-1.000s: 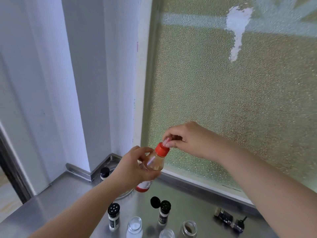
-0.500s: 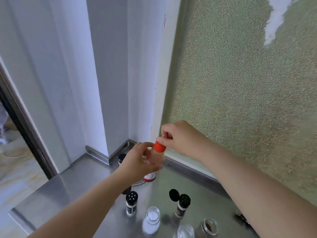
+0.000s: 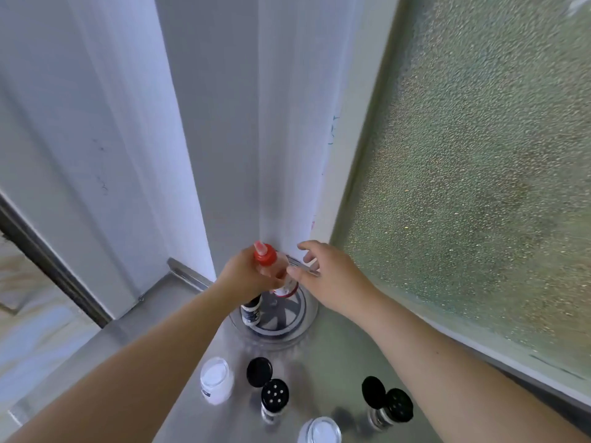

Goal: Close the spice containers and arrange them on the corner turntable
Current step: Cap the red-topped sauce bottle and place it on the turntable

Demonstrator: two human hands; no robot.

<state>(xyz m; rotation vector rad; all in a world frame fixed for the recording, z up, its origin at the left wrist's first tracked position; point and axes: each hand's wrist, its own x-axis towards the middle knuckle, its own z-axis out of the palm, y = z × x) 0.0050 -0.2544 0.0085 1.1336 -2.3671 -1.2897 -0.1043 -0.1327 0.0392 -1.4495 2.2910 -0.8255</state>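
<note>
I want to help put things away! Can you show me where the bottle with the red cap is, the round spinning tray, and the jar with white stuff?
Red-capped bottle (image 3: 265, 254), head view, on its cap.
Turntable (image 3: 299, 318), head view, on its rim.
Jar of white powder (image 3: 215, 377), head view, on its open top.

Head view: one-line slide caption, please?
Left hand lowers red-capped bottle onto corner turntable; right hand open beside it.

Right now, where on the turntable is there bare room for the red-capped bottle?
The turntable shows bare ribbed surface at its middle and right. Its left edge is taken by a black-capped jar. The left hand holds the red-capped bottle over the back. The counter in front is crowded with open shakers.
</note>
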